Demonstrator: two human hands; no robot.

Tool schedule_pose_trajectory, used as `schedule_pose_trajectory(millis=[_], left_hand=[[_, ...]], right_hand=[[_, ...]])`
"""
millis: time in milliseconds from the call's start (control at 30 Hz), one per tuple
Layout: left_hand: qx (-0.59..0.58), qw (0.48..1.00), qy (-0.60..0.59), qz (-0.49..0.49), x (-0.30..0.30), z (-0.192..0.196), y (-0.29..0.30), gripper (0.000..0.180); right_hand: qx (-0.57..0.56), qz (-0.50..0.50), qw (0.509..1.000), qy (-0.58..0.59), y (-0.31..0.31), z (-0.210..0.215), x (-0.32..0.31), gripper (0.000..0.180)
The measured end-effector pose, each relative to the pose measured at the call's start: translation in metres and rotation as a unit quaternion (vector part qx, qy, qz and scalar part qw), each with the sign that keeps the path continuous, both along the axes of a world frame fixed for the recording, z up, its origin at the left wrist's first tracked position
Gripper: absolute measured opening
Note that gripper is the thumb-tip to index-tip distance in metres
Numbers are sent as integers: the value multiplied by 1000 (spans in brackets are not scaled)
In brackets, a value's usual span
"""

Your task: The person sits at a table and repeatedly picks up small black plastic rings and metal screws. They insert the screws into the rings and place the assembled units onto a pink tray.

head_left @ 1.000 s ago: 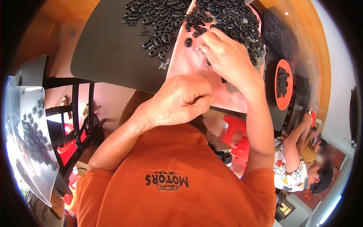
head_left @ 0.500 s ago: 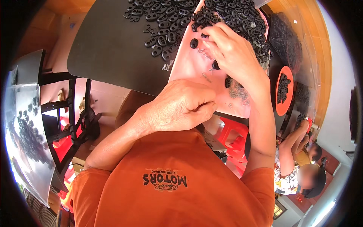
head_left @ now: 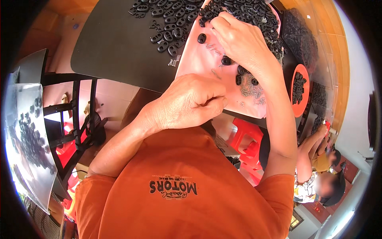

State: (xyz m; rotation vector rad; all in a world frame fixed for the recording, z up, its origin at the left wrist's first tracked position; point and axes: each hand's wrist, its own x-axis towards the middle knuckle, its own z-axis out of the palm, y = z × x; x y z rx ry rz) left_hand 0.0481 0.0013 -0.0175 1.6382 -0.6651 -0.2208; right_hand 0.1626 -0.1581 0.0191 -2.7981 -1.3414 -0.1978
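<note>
My left hand point(head_left: 195, 101) is closed in a loose fist over the near edge of the table, thumb pressed to the curled fingers; whatever it may hold is hidden. My right hand point(head_left: 240, 40) reaches to the heap of black cord-lock parts point(head_left: 250, 16), its fingers bent together at the heap's near left side. What its fingertips pinch, if anything, cannot be made out. Beneath it lies a pink sheet point(head_left: 195, 63) with small metal springs point(head_left: 250, 89) scattered and piled on it. Single black cord-lock parts, one a two-holed oval point(head_left: 202, 38), lie near the right hand.
Many two-holed black cord locks point(head_left: 171, 20) cover the far part of the dark table point(head_left: 115, 47). An orange-red dish point(head_left: 306, 95) of small black parts stands at right. Clear bags of black parts lie at both sides. Red stools point(head_left: 246, 137) stand below; another person point(head_left: 310, 183) sits at right.
My right hand has shifted slightly up and left, deeper against the heap of black parts. My left hand stays closed, a little higher in the picture.
</note>
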Motion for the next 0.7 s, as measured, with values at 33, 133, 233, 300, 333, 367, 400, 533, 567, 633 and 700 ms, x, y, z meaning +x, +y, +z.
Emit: schedule_pose_trajectory(millis=[33,133,233,300,333,367,400,533,567,633,700], left_hand=[[4,1000,-2,1,0,1,0,14],[7,1000,2,7,-1,2,1,18],[-34,997,53,43,-3,0,0,23],[-84,985,114,103,-5,5,-3,26],[-103,979,133,116,-6,7,-3,27],[-121,973,152,128,-6,9,-3,29],[-138,965,170,141,-7,13,-3,30],[-133,966,163,153,-18,18,-4,29],[-147,962,184,140,-20,20,-3,28],[-179,951,226,115,-28,23,2,28],[-267,888,368,61,-35,30,9,27]], right_hand=[[-1,-7,1000,-2,1,-2,1,9],[114,-1,993,22,-1,0,-2,10],[276,-74,942,177,-3,10,-23,14],[360,-120,883,276,-5,18,-52,14],[369,-137,874,286,-2,24,-69,14],[404,-117,866,270,-1,17,-79,13],[439,-97,857,253,1,9,-86,12],[411,-32,901,134,-2,5,-98,5],[413,-26,901,131,-3,7,-103,7],[415,-14,901,125,-4,10,-115,13],[398,18,911,105,-3,12,-123,18]])
